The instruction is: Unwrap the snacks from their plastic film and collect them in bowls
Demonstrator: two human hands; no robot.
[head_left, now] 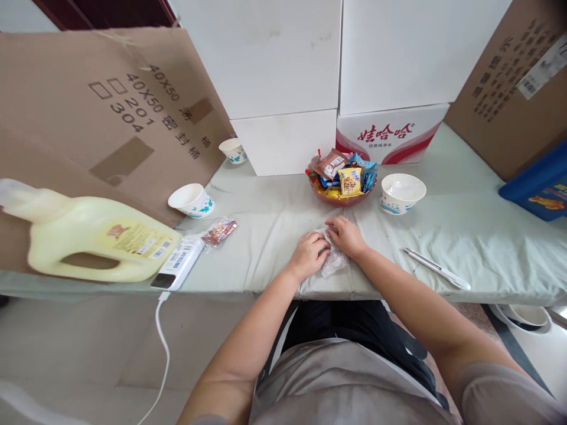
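A crumpled clear plastic bag [335, 264] lies on the cloth near the front edge of the table. My left hand [307, 255] grips its left side with curled fingers. On the other side, my right hand [347, 237] has its fingers bent over the top of the same plastic. Just beyond both hands stands a brown bowl [340, 200] filled with wrapped snacks [350, 180]. To its right is a paper cup [402, 193] with something whitish or clear inside. A silver pen-like utility knife [437, 268] rests to the right of my right forearm.
At left are a yellow jug [95, 230] on its side, a white power bank [179, 262] with a cable, a red-brown snack packet [220, 231] and two paper cups [192, 200]. White boxes [287, 141] and cardboard [110, 118] wall the back; a blue container [538, 183] stands right.
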